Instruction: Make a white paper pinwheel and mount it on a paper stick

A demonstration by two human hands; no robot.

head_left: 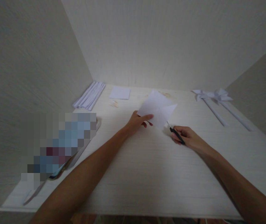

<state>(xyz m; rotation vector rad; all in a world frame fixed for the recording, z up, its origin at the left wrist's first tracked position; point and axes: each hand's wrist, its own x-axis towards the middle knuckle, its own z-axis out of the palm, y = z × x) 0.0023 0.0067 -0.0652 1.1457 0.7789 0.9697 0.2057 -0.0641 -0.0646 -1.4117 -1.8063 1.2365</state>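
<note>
My left hand [140, 121] grips a white square sheet of paper [157, 107] by its near left edge, the thumb on top and the fingers beneath. Lines run across the sheet towards its middle. In my right hand [183, 135] is a pair of scissors [178, 136] with black handles. Their metal blade points up and left, at the paper's near right edge. How far the blades stand apart I cannot make out.
Rolled white paper sticks [89, 95] lie at the back left. Beside them are a white paper square [120, 92] and several small pale pieces [114, 103]. Two paper pinwheels on sticks [213, 109] lie at the right. A pixelated object [65, 146] is at the left edge.
</note>
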